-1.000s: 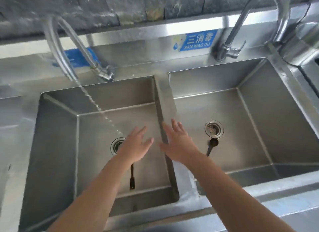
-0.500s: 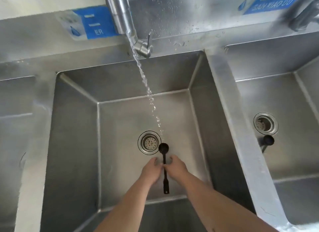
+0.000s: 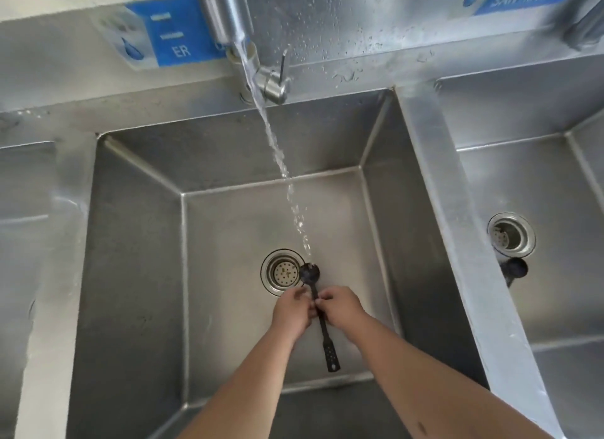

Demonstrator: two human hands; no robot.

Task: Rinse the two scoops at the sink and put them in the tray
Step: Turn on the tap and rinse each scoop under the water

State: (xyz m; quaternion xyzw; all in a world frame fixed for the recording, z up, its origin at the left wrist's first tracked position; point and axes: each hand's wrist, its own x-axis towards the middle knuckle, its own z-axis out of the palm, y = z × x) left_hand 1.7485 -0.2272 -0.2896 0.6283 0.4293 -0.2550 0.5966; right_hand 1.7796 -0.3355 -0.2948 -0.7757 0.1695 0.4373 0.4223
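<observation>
A black long-handled scoop point(image 3: 325, 335) is in the middle steel basin point(image 3: 137, 242), its round bowl next to the drain. The running water falls right onto that bowl. My left hand point(image 3: 292, 313) and my right hand point(image 3: 340, 309) pinch the scoop's handle from either side, just below the bowl. The handle's perforated end sticks out toward me. A second black scoop point(image 3: 514, 268) lies in the right basin point(image 3: 549, 183) just below its drain, partly hidden by the divider wall. No tray is in view.
The tap point(image 3: 235, 36) above the middle basin is running. Each basin has a round steel drain, one point(image 3: 281, 272) in the middle and one point(image 3: 511, 234) at the right. A third basin edge shows at the far left. Blue labels are on the backsplash.
Both hands went down into the middle basin and took hold of the scoop's handle. The scoop's bowl now sits under the water stream. The view has shifted left and closer.
</observation>
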